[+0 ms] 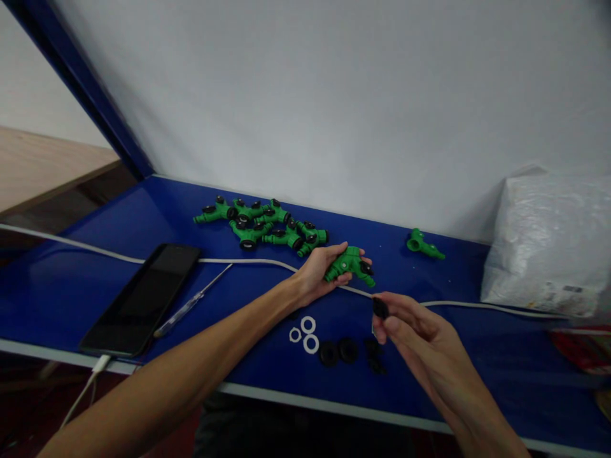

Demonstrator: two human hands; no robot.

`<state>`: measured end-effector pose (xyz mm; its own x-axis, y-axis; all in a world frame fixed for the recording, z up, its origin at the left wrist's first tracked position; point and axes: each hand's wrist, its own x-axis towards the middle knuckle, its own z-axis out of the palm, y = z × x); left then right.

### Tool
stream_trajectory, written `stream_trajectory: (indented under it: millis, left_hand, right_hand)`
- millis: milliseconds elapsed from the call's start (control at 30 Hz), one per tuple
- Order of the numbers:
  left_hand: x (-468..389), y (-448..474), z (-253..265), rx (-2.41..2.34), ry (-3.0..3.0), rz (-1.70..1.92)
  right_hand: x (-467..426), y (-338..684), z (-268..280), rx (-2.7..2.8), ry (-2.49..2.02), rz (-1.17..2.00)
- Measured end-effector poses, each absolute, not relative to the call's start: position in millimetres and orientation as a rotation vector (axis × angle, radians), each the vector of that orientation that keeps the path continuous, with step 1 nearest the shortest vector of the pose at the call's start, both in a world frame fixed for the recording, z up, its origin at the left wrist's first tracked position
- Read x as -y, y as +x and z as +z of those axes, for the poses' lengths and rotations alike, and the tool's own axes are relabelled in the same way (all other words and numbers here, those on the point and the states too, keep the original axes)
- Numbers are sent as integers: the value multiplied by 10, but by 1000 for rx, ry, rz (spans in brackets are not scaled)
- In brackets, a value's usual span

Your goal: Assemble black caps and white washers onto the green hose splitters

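My left hand is closed round a green Y-shaped hose splitter, which has a black knob on one branch. To its right and nearer me, my right hand pinches a small black knob between thumb and fingers, apart from the splitter. On the blue table below the hands lie white ring washers, black ring caps and a few small black pieces. Further back, several green splitters with black fittings are grouped together. One bare green splitter rests alone at the back right.
A black phone with a charging cable and a clear-handled screwdriver lie at left. A white cord crosses the blue table. At right stands a plastic-wrapped bundle. Behind rises a white wall.
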<state>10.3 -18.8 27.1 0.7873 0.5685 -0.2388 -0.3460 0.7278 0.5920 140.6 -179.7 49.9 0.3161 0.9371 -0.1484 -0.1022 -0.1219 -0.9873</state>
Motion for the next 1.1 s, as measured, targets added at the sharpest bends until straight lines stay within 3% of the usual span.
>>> stream_trajectory:
  millis: [267, 533, 1100]
  left_hand:
    - [188, 138, 196, -457, 548, 495]
    - [236, 135, 248, -482, 499, 481]
    - [286, 140, 293, -524, 540, 515]
  right_hand:
    - [1352, 1291, 565, 1392, -1615, 365]
    - [1216, 1265, 469, 1858, -1629, -157]
    - [1274, 1292, 696, 2404, -1502, -379]
